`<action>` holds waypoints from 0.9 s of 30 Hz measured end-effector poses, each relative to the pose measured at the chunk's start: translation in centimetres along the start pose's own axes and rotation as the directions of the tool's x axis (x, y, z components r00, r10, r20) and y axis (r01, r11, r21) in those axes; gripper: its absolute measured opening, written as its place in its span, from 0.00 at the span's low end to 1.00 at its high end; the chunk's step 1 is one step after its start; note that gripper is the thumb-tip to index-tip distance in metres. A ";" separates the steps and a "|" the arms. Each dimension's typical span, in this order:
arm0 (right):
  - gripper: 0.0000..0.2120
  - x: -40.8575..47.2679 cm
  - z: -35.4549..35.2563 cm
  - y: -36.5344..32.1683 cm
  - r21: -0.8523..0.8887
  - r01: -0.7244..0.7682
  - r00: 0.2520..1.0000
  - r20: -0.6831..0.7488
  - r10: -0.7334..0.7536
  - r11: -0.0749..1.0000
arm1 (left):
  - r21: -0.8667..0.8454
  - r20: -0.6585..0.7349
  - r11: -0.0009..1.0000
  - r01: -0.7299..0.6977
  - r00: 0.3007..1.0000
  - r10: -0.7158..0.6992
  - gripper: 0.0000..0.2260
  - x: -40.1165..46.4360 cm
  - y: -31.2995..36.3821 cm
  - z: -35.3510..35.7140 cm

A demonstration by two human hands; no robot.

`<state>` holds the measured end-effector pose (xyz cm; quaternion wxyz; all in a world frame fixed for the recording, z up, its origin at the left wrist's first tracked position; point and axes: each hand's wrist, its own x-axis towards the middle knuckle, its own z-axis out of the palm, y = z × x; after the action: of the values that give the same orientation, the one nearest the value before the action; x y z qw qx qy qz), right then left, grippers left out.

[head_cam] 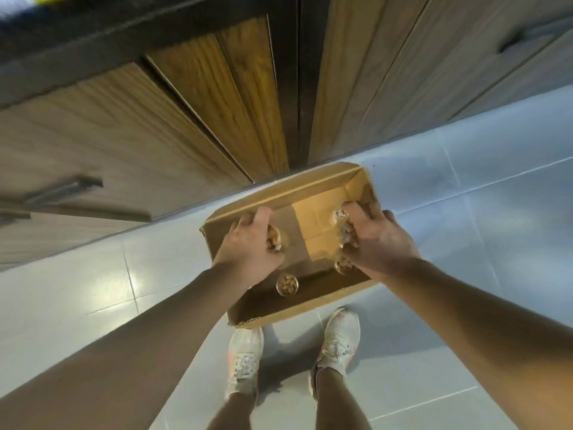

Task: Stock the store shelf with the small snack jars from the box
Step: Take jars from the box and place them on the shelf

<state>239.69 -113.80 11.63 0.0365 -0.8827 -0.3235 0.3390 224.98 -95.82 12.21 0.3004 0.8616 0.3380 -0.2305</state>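
Observation:
An open cardboard box point(313, 311) sits on the tiled floor in front of my feet. My left hand point(248, 246) reaches into its left side and is closed around a small clear snack jar point(274, 240) filled with nuts. My right hand point(378, 243) is over the box's right side, fingers wrapped around another small jar point(345, 234). Two more jars show by that hand, one just beyond its fingertips point(339, 214) and one below it point(343, 264). A loose jar point(287, 284) of nuts stands upright on the box floor near the front wall.
Wooden cabinet fronts point(192, 119) rise just behind the box, with a dark handle point(65, 187) at the left and a dark countertop edge point(93, 35) above. Pale floor tiles point(465, 212) surround the box. My two white shoes point(245, 361) stand right at its near wall.

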 end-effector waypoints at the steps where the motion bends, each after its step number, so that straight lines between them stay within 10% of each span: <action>1: 0.28 -0.8 -1.5 -0.4 0.016 -0.003 0.999 -0.037 0.004 1.000 | 0.013 -0.013 1.000 -0.026 1.000 0.026 0.31 -0.5 1.0 -1.5; 15: 0.25 -16.8 -24.2 -7.1 0.055 -0.090 0.965 -0.241 0.101 0.994 | 0.270 0.016 0.831 -0.486 0.866 0.500 0.30 -13.3 14.6 -21.3; 27: 0.30 -42.0 -45.0 -11.8 0.294 -0.183 0.789 -0.525 0.318 0.938 | 0.299 -0.065 0.579 -0.758 0.589 0.805 0.31 -33.3 28.5 -40.5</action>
<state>237.65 -122.52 73.65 0.1858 -0.9680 -0.1363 0.0990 231.19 -100.14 71.44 0.2306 0.9693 -0.0812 -0.0276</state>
